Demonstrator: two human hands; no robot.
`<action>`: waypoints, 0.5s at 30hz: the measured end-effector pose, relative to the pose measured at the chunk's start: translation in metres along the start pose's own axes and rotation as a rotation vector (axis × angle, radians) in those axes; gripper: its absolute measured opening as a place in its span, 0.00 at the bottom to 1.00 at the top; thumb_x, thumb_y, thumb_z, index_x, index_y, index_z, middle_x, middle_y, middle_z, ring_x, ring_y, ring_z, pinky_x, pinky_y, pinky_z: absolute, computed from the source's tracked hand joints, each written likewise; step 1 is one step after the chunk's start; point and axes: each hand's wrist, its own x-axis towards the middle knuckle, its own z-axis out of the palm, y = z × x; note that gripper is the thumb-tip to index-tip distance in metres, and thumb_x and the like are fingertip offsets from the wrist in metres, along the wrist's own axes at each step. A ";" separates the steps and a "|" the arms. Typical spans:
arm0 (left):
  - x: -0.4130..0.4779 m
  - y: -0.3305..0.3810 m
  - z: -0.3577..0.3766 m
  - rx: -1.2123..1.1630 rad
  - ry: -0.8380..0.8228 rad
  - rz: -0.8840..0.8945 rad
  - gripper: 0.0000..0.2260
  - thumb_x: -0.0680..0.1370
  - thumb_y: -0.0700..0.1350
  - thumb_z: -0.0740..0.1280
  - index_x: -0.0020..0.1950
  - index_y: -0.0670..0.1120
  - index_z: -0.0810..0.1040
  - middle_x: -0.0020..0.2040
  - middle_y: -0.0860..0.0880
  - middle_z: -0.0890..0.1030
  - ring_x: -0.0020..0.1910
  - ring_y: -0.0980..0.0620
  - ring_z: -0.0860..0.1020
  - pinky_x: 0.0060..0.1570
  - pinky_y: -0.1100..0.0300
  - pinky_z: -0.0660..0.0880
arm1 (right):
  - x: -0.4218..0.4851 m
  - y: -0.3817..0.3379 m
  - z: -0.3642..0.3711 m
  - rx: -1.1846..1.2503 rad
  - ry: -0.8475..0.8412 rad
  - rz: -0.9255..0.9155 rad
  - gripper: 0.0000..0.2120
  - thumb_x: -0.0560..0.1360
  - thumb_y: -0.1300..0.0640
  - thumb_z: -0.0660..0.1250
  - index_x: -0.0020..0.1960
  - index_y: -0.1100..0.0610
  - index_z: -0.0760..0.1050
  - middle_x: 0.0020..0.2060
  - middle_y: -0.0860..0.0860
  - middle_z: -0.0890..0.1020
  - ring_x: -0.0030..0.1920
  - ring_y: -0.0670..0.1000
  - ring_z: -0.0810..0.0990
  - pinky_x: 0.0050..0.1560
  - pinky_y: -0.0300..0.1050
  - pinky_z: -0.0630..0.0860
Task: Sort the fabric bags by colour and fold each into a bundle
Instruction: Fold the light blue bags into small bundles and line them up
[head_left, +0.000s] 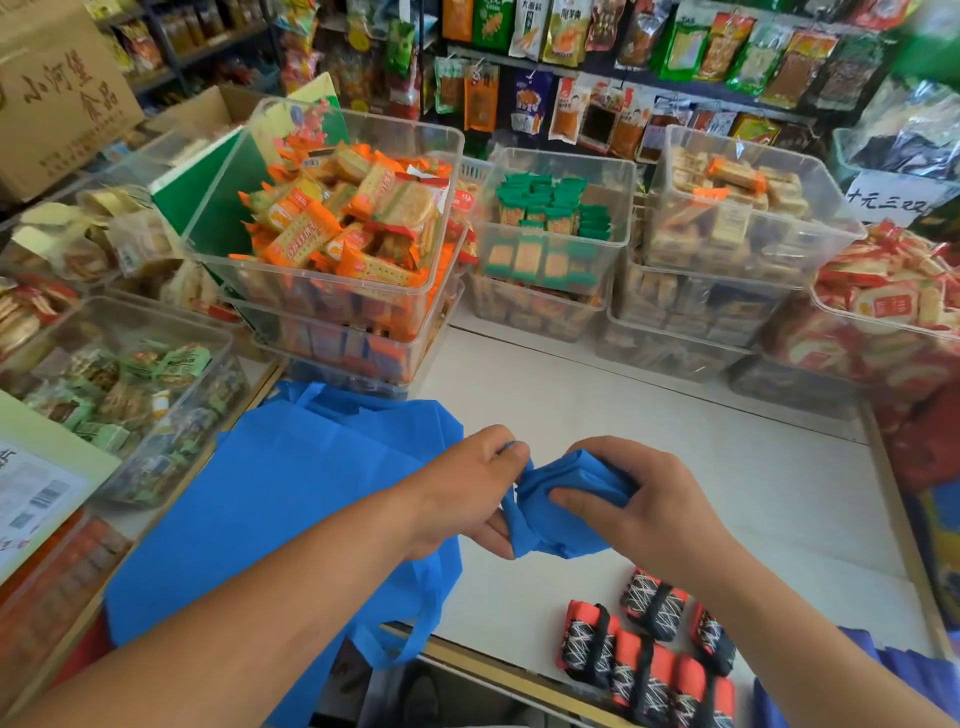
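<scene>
The right hand (641, 501) curls round a half-bundled blue bag (563, 512) above the white counter (675, 441); the left hand (467, 488) pinches its loose strip. At nine o'clock lie flat blue bags (291, 493); at five, red-and-black bundles (649, 649). At eleven a clear bin (332, 283) holds orange biscuit packets — at twelve, another bin (561, 163) holds green ones.

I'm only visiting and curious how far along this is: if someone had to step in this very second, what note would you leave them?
Left hand pinches a loose end of the half-folded blue bag. Right hand grips its bunched body, over the white counter.
Flat blue bags lie stacked at the counter's left, draping over its front edge.
Done: several red-and-black bundles sit together at the near edge.
Left: finish this blue bundle, then fold the rest of the blue stack.
</scene>
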 end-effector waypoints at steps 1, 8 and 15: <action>0.000 0.001 0.001 0.015 0.017 0.025 0.12 0.87 0.53 0.56 0.55 0.46 0.73 0.54 0.36 0.82 0.43 0.40 0.87 0.47 0.47 0.85 | 0.000 0.000 0.001 -0.053 0.026 -0.024 0.09 0.72 0.54 0.79 0.48 0.45 0.81 0.40 0.43 0.83 0.41 0.49 0.80 0.40 0.45 0.77; 0.010 0.004 0.010 0.016 0.127 0.101 0.11 0.86 0.52 0.57 0.53 0.46 0.72 0.46 0.37 0.83 0.42 0.38 0.86 0.47 0.43 0.85 | 0.004 0.005 0.004 -0.133 0.128 -0.064 0.10 0.71 0.53 0.79 0.48 0.44 0.81 0.39 0.41 0.81 0.41 0.47 0.79 0.39 0.41 0.74; 0.012 0.009 0.013 0.029 0.064 0.086 0.12 0.86 0.51 0.58 0.54 0.43 0.74 0.49 0.36 0.82 0.41 0.38 0.86 0.38 0.48 0.85 | 0.002 -0.002 -0.008 -0.149 -0.047 -0.275 0.13 0.69 0.49 0.79 0.53 0.48 0.85 0.41 0.43 0.82 0.42 0.48 0.80 0.40 0.40 0.75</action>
